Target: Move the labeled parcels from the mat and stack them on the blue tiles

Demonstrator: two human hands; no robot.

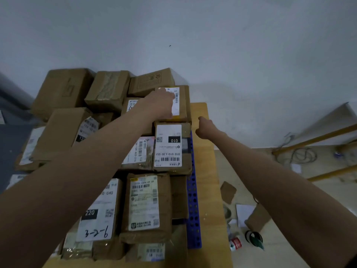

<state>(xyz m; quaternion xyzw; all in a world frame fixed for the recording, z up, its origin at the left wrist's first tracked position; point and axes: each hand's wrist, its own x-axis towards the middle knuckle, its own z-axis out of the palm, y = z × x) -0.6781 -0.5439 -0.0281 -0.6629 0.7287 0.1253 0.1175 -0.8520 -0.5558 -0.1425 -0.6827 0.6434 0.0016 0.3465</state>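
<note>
Several brown cardboard parcels with white labels are stacked in rows on the blue perforated tiles. My left hand lies flat on the label of a small parcel at the far right of the stack. That parcel sits just behind the parcel marked 010. My right hand hovers beside the stack over the yellow mat, fingers loosely curled, holding nothing. Near me lie a parcel marked 220 and a tall labeled parcel.
A white wall rises behind the stack. On the floor to the right lie cardboard scraps, white paper, a tape roll and a red can. Yellow shelf rails and cables stand far right.
</note>
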